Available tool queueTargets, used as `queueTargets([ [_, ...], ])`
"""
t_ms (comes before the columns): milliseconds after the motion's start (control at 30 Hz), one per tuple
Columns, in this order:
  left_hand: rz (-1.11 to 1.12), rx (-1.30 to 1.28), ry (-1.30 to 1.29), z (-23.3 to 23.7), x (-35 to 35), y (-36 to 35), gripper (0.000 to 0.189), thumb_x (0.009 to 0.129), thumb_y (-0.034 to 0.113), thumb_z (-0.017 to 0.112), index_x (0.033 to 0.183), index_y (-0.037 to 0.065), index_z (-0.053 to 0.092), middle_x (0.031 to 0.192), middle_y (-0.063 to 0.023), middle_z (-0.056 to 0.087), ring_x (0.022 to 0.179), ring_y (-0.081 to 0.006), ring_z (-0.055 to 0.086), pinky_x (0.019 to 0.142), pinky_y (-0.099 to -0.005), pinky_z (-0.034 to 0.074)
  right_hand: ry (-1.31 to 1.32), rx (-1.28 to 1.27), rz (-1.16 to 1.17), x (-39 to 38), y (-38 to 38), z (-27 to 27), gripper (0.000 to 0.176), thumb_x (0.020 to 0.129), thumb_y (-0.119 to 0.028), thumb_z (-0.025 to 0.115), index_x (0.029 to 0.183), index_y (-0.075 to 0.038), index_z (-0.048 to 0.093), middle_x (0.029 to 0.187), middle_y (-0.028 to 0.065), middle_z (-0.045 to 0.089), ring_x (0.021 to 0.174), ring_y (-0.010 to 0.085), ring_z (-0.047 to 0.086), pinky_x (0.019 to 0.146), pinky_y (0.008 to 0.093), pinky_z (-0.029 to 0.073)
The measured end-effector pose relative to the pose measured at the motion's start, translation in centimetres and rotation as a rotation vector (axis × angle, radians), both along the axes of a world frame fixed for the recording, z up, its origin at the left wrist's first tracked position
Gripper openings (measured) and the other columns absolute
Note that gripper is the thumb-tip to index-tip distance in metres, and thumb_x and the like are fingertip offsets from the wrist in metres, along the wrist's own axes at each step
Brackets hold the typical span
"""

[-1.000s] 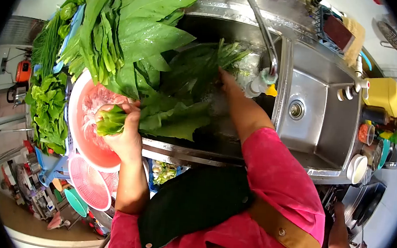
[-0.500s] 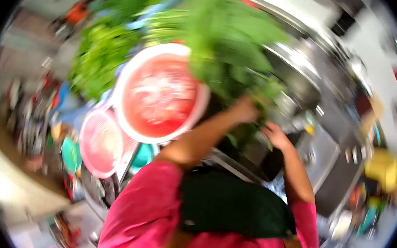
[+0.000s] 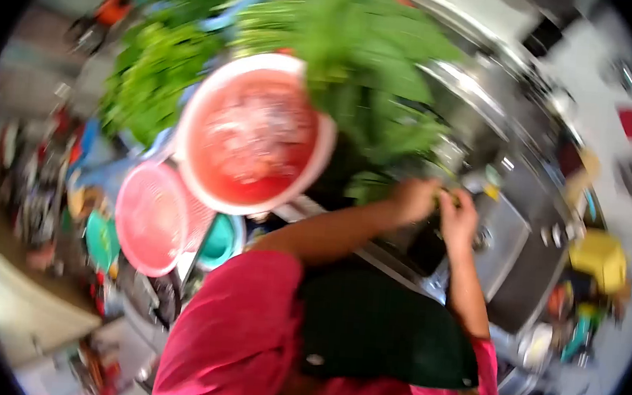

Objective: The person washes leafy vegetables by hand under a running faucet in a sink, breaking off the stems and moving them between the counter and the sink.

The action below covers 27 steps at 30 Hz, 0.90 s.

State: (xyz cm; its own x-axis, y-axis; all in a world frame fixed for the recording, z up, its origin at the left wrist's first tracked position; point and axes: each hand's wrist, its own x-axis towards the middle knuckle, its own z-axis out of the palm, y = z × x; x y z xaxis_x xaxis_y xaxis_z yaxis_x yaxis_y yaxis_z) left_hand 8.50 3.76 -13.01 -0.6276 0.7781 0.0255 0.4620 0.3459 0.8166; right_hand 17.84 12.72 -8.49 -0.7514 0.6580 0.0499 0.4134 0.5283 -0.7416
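Observation:
Large leafy greens (image 3: 394, 55) spread over the dark sink, their leaves reaching up and to the left. My left hand (image 3: 414, 200) is closed around their lower stalks, at the near end of the bunch. Close beside it, my right hand (image 3: 460, 220) pinches at the stalk ends, fingertips almost touching the left hand. Blur and the fingers hide exactly what lies between them. To the left of the greens stands a white-rimmed basin (image 3: 192, 124) with a red inside, full of bubbling water.
A pink colander (image 3: 152, 218) and a teal bowl (image 3: 218, 242) sit below the basin. More lettuce-like greens (image 3: 151, 73) lie at upper left. A metal sink compartment (image 3: 508, 250) is right of my hands, with a yellow container (image 3: 599, 258) further right.
My hands have come together: the left moved right and slightly down, the right shifted a little right with its fingers now pinched. The view has shifted slightly.

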Motion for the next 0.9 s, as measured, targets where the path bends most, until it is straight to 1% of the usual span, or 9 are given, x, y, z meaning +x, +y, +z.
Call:
queueTargets([
  [100, -0.001, -0.016, -0.086, 0.4, -0.1, -0.8, 0.031, 0.065, 0.009, 0.060, 0.095, 0.009, 0.053, 0.078, -0.0181, 0.058, 0.073, -0.0352, 0.056, 0.063, -0.0397, 0.045, -0.203, -0.112, -0.081, 0.5, 0.4, 1.6, 0.021, 0.076, -0.024, 0.059, 0.083, -0.004, 0.060, 0.060, 0.0144, 0.056, 0.051, 0.0188, 0.052, 0.052, 0.0311, 0.041],
  [133, 0.023, 0.229, 0.054, -0.2, -0.1, -1.0, 0.031, 0.067, 0.008, 0.061, 0.096, 0.008, 0.052, 0.087, -0.0170, 0.056, 0.081, -0.0331, 0.054, 0.068, -0.0371, 0.044, -0.037, -0.161, -0.088, 1.4, 1.1, -1.2, 0.020, 0.076, -0.023, 0.058, 0.082, -0.005, 0.060, 0.056, 0.0127, 0.054, 0.047, 0.0163, 0.049, 0.049, 0.0308, 0.039],
  [267, -0.184, 0.186, 0.060, 0.2, 0.5, -1.1, 0.025, 0.069, 0.014, 0.063, 0.090, 0.004, 0.055, 0.087, -0.0151, 0.055, 0.082, -0.0320, 0.053, 0.068, -0.0359, 0.043, 0.105, -0.510, -0.096, 2.2, 1.8, -3.9, 0.017, 0.079, -0.018, 0.056, 0.080, -0.002, 0.060, 0.062, 0.0035, 0.057, 0.051, 0.0112, 0.048, 0.048, 0.0237, 0.037],
  [333, -0.190, -0.014, 0.049, -0.9, 0.3, -0.4, 0.027, 0.069, 0.020, 0.064, 0.088, 0.002, 0.057, 0.084, -0.0163, 0.056, 0.078, -0.0329, 0.054, 0.067, -0.0359, 0.043, 0.117, -0.877, -0.162, 2.0, 1.8, -4.5, 0.013, 0.080, -0.016, 0.055, 0.082, -0.004, 0.061, 0.067, 0.0002, 0.058, 0.052, 0.0087, 0.046, 0.048, 0.0219, 0.037],
  [367, -0.196, -0.018, 0.047, -1.1, 0.1, -0.1, 0.027, 0.069, 0.020, 0.064, 0.088, 0.002, 0.057, 0.084, -0.0163, 0.056, 0.078, -0.0329, 0.054, 0.067, -0.0359, 0.043, 0.119, -0.881, -0.169, 1.8, 2.1, -4.4, 0.013, 0.080, -0.016, 0.055, 0.082, -0.004, 0.061, 0.067, 0.0002, 0.058, 0.052, 0.0087, 0.046, 0.048, 0.0219, 0.037],
  [467, -0.154, -0.030, -0.014, -0.8, -0.9, 0.3, 0.036, 0.070, 0.029, 0.064, 0.091, 0.000, 0.058, 0.081, -0.0183, 0.058, 0.074, -0.0321, 0.056, 0.068, -0.0356, 0.044, 0.226, -1.371, -0.242, 2.3, 3.1, -3.6, 0.016, 0.080, -0.016, 0.055, 0.095, -0.010, 0.056, 0.075, 0.0016, 0.056, 0.056, 0.0096, 0.049, 0.046, 0.0233, 0.038],
  [567, -0.198, 0.020, -0.083, 0.0, -2.2, 0.3, 0.035, 0.072, 0.028, 0.064, 0.092, 0.000, 0.058, 0.080, -0.0169, 0.060, 0.074, -0.0276, 0.057, 0.068, -0.0332, 0.044, 0.340, -1.614, -0.195, 2.4, 2.7, -3.9, 0.020, 0.081, -0.018, 0.053, 0.100, -0.012, 0.051, 0.081, 0.0023, 0.054, 0.059, 0.0118, 0.050, 0.046, 0.0241, 0.039],
  [700, -0.243, 0.073, -0.268, 0.8, -3.3, -0.2, 0.033, 0.072, 0.025, 0.065, 0.092, 0.000, 0.058, 0.082, -0.0146, 0.061, 0.073, -0.0201, 0.057, 0.067, -0.0304, 0.044, 0.442, -1.667, -0.190, 1.3, 2.4, -4.9, 0.021, 0.082, -0.020, 0.053, 0.102, -0.015, 0.048, 0.086, 0.0031, 0.051, 0.062, 0.0142, 0.051, 0.047, 0.0257, 0.040],
  [900, -0.080, -0.061, -0.176, 1.6, -4.0, 0.0, 0.032, 0.071, 0.024, 0.065, 0.091, 0.001, 0.058, 0.079, -0.0145, 0.061, 0.067, -0.0210, 0.056, 0.066, -0.0302, 0.044, 0.414, -1.632, -0.253, -0.1, 2.4, -5.3, 0.021, 0.081, -0.017, 0.055, 0.101, -0.014, 0.051, 0.087, 0.0021, 0.053, 0.063, 0.0137, 0.051, 0.048, 0.0261, 0.040],
])
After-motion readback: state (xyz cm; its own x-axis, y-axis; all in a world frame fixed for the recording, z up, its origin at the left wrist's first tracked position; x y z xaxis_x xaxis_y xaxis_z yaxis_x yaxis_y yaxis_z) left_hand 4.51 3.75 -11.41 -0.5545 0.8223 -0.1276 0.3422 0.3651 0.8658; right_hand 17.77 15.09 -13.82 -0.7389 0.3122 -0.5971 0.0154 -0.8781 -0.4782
